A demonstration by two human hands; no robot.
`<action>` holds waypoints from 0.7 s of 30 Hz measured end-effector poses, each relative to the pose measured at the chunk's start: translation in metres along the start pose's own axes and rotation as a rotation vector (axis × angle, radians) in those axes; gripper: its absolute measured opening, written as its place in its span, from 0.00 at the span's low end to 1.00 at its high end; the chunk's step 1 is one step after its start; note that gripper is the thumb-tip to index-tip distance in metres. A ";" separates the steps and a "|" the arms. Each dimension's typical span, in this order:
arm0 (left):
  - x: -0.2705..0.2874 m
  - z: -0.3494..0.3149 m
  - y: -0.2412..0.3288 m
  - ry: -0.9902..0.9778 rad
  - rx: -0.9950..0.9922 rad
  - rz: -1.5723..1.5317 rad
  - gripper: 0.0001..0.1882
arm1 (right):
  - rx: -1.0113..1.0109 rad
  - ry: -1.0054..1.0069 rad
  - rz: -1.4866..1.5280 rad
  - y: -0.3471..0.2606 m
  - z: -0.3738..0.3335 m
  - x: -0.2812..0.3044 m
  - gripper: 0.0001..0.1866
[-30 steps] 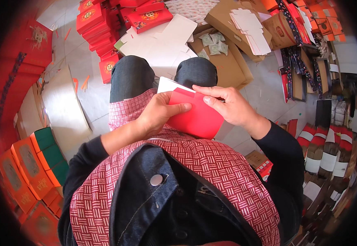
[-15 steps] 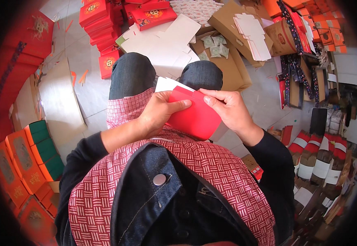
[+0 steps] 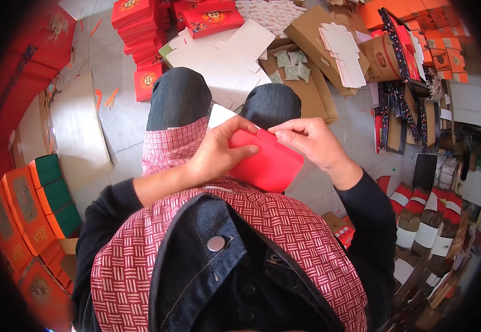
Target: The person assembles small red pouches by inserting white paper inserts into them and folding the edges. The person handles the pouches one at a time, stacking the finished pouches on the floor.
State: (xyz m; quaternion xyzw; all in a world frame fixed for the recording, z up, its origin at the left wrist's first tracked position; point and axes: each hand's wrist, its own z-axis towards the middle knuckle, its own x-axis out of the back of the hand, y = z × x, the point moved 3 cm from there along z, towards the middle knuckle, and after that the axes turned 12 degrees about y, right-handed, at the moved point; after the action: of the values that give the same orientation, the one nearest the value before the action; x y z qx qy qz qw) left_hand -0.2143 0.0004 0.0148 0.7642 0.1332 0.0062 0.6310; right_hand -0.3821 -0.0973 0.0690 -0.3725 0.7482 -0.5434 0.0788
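Note:
Over my lap is a red cardboard box blank (image 3: 268,163) with a white inner side, partly folded. My left hand (image 3: 221,149) grips its left part, the thumb lying on the red face and the fingers behind or along the upper edge. At the upper right edge my right hand (image 3: 315,144) pinches a narrow red flap between thumb and forefinger. A white panel (image 3: 220,116) sticks out above my left hand. The underside of the blank is hidden.
White die-cut card sheets (image 3: 218,61) lie on the floor beyond my knees. Behind them stand stacked red boxes (image 3: 135,33). An open brown carton (image 3: 312,91) holds small wrapped packets (image 3: 293,65). Orange and green boxes (image 3: 55,193) stand at left, banded card bundles (image 3: 425,221) at right.
My right hand has shifted slightly right along the upper edge of the blank. The red face has turned a little, and less white shows above my left hand.

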 end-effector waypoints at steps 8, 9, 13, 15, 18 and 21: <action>-0.005 0.001 0.004 0.018 0.039 0.163 0.16 | -0.053 -0.251 -0.094 -0.015 0.020 -0.007 0.15; -0.004 0.001 0.004 0.026 0.026 0.158 0.16 | -0.014 -0.232 -0.083 -0.014 0.020 -0.008 0.15; 0.002 -0.002 0.008 0.017 0.191 0.104 0.16 | 0.047 -0.139 -0.018 -0.003 0.012 -0.007 0.17; 0.004 -0.004 0.007 0.003 0.214 0.085 0.15 | 0.029 -0.102 0.004 -0.001 0.008 -0.009 0.17; 0.005 -0.004 0.004 -0.020 0.179 0.064 0.17 | 0.018 -0.076 -0.008 -0.003 0.005 -0.011 0.17; 0.005 -0.004 -0.001 -0.005 0.107 0.107 0.19 | 0.017 -0.044 -0.041 -0.006 0.003 -0.013 0.16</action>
State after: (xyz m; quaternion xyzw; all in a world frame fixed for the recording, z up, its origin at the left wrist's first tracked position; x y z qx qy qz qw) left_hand -0.2099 0.0057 0.0142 0.8030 0.0910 0.0309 0.5882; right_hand -0.3684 -0.0915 0.0692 -0.3988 0.7339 -0.5429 0.0872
